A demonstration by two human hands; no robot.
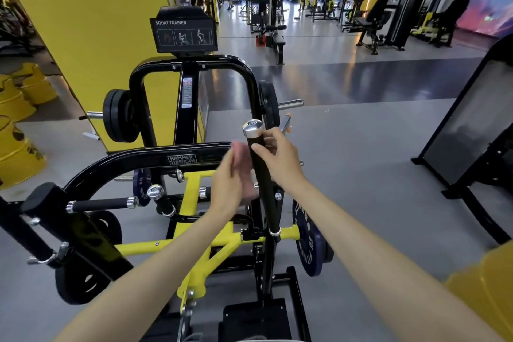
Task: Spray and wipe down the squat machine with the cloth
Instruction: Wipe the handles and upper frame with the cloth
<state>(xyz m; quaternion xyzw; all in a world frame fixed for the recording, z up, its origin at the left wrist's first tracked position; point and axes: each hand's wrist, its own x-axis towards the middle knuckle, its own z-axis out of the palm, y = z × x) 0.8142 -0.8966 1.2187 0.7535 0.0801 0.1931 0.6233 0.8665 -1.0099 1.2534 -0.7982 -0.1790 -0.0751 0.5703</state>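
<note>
A pink cloth (243, 165), blurred, was stretched lengthwise up and down against the left side of a black handle (263, 189) on the squat machine (155, 159). It was gripped by the left hand (226, 184), which covered its near side. The handle stood nearly upright, chrome-capped end pointing up and slightly away, lower end fixed to the yellow frame (194, 241). The right hand (281, 159) was wrapped round the handle just below the cap, opposite the cloth. A blue weight plate (308, 243) was hung beside the handle's base, over grey floor (361, 175).
</note>
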